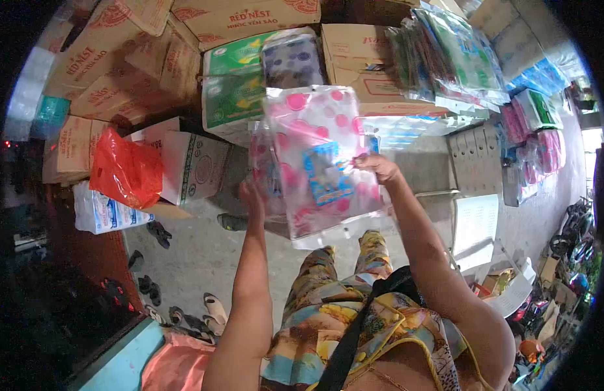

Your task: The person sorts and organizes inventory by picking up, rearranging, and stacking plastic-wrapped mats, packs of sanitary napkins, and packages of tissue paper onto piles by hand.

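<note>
My right hand (pixel 379 168) pinches the right side of a clear plastic packet (pixel 315 117) printed with pink dots and a blue label. The packet hangs in front of me, above the floor. At its left, my left hand (pixel 251 195) grips the edge of a similar pink-dotted packet (pixel 261 153), which lies partly behind the first. Some of the left fingers are hidden by the packets. Just beyond, a dark-dotted packet (pixel 292 62) rests on a green carton (pixel 233 81).
Brown cartons (pixel 250 23) are stacked at the back and left. A pile of plastic packets (pixel 455 55) lies at the back right. A red plastic bag (pixel 126 169) sits by an open white box (pixel 194 166). Shoes (pixel 215 309) lie on the floor at left.
</note>
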A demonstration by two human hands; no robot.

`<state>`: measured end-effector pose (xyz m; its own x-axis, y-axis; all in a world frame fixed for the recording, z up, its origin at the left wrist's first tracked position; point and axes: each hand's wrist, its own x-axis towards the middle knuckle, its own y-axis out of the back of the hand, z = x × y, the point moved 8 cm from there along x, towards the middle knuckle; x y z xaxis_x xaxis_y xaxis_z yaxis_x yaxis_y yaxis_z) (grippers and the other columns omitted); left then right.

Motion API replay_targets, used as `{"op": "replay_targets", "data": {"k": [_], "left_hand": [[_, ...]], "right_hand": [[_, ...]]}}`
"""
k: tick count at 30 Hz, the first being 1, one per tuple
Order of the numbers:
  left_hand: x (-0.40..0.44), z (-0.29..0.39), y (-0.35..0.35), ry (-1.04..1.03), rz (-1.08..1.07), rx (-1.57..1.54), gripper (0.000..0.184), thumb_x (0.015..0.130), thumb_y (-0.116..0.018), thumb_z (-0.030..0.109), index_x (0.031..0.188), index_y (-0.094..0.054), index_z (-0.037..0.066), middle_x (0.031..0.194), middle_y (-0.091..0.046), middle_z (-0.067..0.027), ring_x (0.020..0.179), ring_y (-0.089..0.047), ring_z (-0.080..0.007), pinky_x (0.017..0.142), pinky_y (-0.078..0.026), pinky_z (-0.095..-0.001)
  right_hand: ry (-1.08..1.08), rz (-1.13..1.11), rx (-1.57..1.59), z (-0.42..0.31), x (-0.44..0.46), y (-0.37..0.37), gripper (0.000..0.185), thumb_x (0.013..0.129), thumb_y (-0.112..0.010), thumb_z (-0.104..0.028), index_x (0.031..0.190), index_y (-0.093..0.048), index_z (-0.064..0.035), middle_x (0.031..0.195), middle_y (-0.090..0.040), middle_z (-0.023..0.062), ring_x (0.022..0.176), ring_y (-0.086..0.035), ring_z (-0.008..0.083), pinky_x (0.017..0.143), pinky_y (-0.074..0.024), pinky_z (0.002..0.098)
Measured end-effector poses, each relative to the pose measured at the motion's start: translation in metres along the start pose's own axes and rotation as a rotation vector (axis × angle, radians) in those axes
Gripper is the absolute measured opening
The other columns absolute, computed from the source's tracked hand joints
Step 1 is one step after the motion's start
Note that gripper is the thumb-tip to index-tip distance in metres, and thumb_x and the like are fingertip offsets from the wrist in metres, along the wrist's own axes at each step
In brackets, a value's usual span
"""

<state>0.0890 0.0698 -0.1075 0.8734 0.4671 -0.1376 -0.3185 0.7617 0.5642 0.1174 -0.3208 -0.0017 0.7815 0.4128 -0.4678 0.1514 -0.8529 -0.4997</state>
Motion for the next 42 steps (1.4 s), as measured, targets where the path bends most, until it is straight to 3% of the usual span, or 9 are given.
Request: {"op": "replay_targets", "data": {"k": [4,6,12,13,24,27,30,35,42], "left_hand": [[0.021,-0.045,0.014,-0.006,-0.015,-0.105,0.063,0.078,-0.043,0.054,0.120,-0.040,0.008,0.112,-0.047,-0.0095,0.082,-0.050,-0.0224,0.076,-0.039,-0.0316],[-0.023,0.005,0.023,0.890,-0.079,-0.478,0.086,0.070,-0.042,0.069,0.133,-0.021,0.015,0.132,-0.029,-0.0106,0.116,-0.034,-0.0269,0.094,-0.031,-0.0388],[-0.001,0.020,-0.019,0.633,-0.525,-0.531,0.094,0.063,-0.042,0.075,0.127,-0.033,0.008,0.122,-0.042,-0.0107,0.110,-0.040,-0.0239,0.091,-0.033,-0.0369],[-0.003,0.033,-0.025,0.597,-0.544,-0.595,0.088,0.071,-0.041,0.068,0.126,-0.032,0.000,0.128,-0.036,-0.0090,0.117,-0.033,-0.0218,0.098,-0.023,-0.0294],[-0.003,0.065,-0.019,0.132,-0.546,-0.338,0.070,0.075,-0.052,0.053,0.117,-0.044,-0.002,0.119,-0.046,-0.0111,0.107,-0.042,-0.0200,0.092,-0.031,-0.0319],[-0.008,0.035,-0.020,0.436,-0.538,-0.214,0.055,0.077,-0.056,0.044,0.108,-0.052,-0.002,0.110,-0.052,-0.0090,0.099,-0.047,-0.0183,0.087,-0.035,-0.0309],[-0.019,0.079,-0.009,0.207,-0.473,-0.357,0.055,0.076,-0.056,0.043,0.109,-0.051,-0.001,0.110,-0.052,-0.0079,0.098,-0.048,-0.0184,0.087,-0.035,-0.0308],[-0.022,0.033,-0.014,0.398,-0.529,-0.464,0.059,0.075,-0.056,0.046,0.113,-0.048,0.001,0.116,-0.047,-0.0105,0.106,-0.043,-0.0222,0.089,-0.034,-0.0333],[-0.066,0.129,0.013,0.446,-0.452,-1.057,0.074,0.075,-0.044,0.059,0.123,-0.035,0.004,0.124,-0.038,-0.0103,0.111,-0.037,-0.0268,0.094,-0.030,-0.0418]], "right_hand": [[-0.179,-0.036,0.087,0.042,0.045,-0.055,0.025,0.070,-0.065,-0.016,0.089,-0.061,0.0011,0.087,-0.061,0.0075,0.078,-0.056,0.0150,0.073,-0.0430,0.0273],[-0.356,0.066,-0.053,0.077,0.067,-0.052,0.027,0.068,-0.069,-0.017,0.087,-0.062,0.0010,0.083,-0.062,0.0065,0.073,-0.056,0.0133,0.067,-0.0422,0.0240],[-0.164,0.162,-0.095,0.121,0.096,-0.036,0.023,0.070,-0.067,-0.014,0.087,-0.061,-0.0004,0.082,-0.061,0.0060,0.075,-0.059,0.0138,0.073,-0.0459,0.0246],[-0.091,0.224,-0.067,0.118,0.095,-0.032,0.023,0.071,-0.067,-0.016,0.087,-0.061,-0.0012,0.083,-0.061,0.0057,0.075,-0.058,0.0135,0.073,-0.0459,0.0253],[-0.263,0.091,0.058,0.116,0.078,-0.065,0.029,0.069,-0.070,-0.022,0.089,-0.062,-0.0026,0.083,-0.062,0.0036,0.073,-0.057,0.0118,0.061,-0.0469,0.0255],[-0.343,0.073,0.154,0.133,0.082,-0.062,0.027,0.071,-0.069,-0.020,0.090,-0.060,-0.0037,0.081,-0.062,0.0038,0.067,-0.059,0.0114,0.059,-0.0492,0.0254],[-0.305,0.081,0.174,0.118,0.072,-0.071,0.028,0.068,-0.071,-0.018,0.090,-0.059,-0.0050,0.079,-0.062,0.0039,0.065,-0.059,0.0133,0.057,-0.0499,0.0280],[-0.188,0.064,0.139,0.093,0.065,-0.074,0.027,0.064,-0.070,-0.009,0.089,-0.060,-0.0033,0.077,-0.062,0.0065,0.065,-0.060,0.0165,0.058,-0.0496,0.0292],[0.124,0.000,-0.191,-0.002,0.019,-0.107,0.019,0.062,-0.068,-0.009,0.075,-0.063,0.0030,0.072,-0.062,0.0074,0.065,-0.059,0.0155,0.061,-0.0480,0.0280]]}}
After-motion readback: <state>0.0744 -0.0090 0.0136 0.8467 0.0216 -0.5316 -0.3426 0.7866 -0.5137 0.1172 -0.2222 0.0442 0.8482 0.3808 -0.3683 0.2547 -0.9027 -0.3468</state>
